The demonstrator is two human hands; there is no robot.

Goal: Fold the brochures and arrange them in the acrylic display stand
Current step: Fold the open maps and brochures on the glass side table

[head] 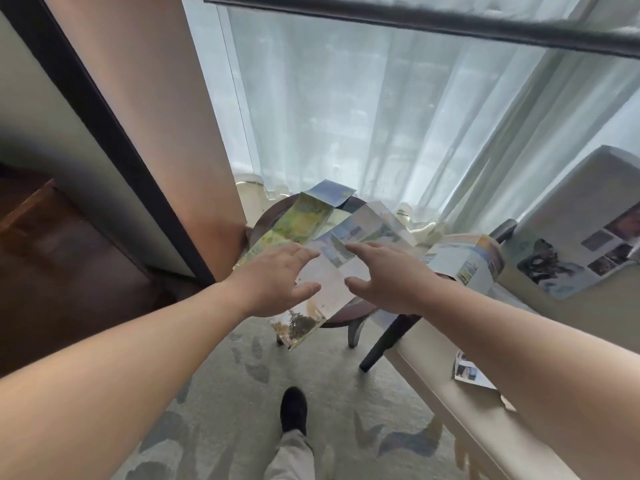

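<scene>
The long brochure (329, 275) is laid unfolded on the round dark table (349, 318), directly between the left hand (277, 277) and the right hand (389, 277). Both hands are held spread above it, fingers straight and thumbs apart, with nothing gripped; whether the fingertips touch the paper cannot be told. Just beside it, partly under the left hand, a map brochure (303, 220) is spread out to the table's far edge. To the right, a partly folded brochure (464, 261) is propped near the right wrist, and a printed sheet (568, 268) is draped on a pale seat (588, 195). A sheer curtain (381, 116) is hung behind. The long brochure is marked by pale middle panels and photographs at both ends, and its near end is hung over the table's rim.
</scene>
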